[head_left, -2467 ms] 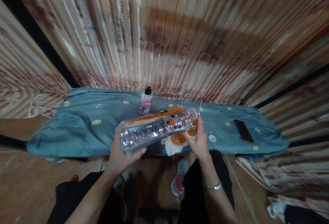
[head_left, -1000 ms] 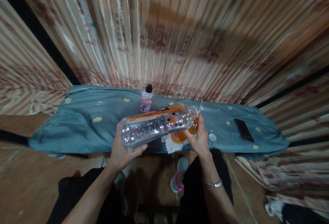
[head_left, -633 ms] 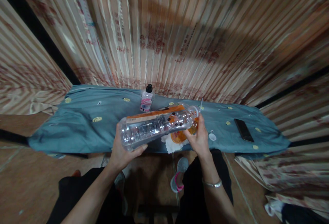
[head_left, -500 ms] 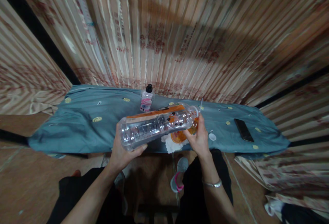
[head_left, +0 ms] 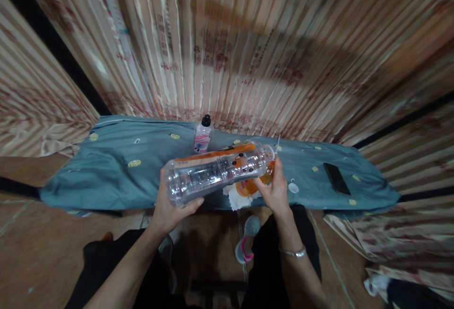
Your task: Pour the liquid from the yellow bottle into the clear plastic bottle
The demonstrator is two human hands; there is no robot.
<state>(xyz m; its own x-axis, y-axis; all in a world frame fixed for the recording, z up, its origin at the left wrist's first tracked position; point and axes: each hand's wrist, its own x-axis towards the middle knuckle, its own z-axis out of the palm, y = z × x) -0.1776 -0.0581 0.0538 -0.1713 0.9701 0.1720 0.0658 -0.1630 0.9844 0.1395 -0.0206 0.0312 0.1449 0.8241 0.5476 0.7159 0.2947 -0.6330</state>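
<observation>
A large clear plastic bottle [head_left: 209,176] with an orange label lies aslant in front of me, its uncapped neck to the right. My left hand [head_left: 170,207] is wrapped round its base, thumb along the near side. The fingers of my right hand [head_left: 276,190] are closed at its neck. Beneath the neck, partly hidden by the bottle and my right hand, is an orange see-through container [head_left: 246,188] on a white scalloped cloth or paper [head_left: 237,200]. A thin pale stick [head_left: 278,143] rises beside the bottle mouth; whether my fingers hold it I cannot tell.
The low bench has a blue-green cloth [head_left: 117,176]. A small bottle with black cap and pink label [head_left: 202,138] stands behind the large one. Right of my hand lie a white round cap [head_left: 293,188] and a dark phone [head_left: 336,179]. A striped curtain [head_left: 220,39] hangs behind.
Almost nothing differs: both hands keep their grip on the large plastic bottle, and the whole view shifts very slightly.
</observation>
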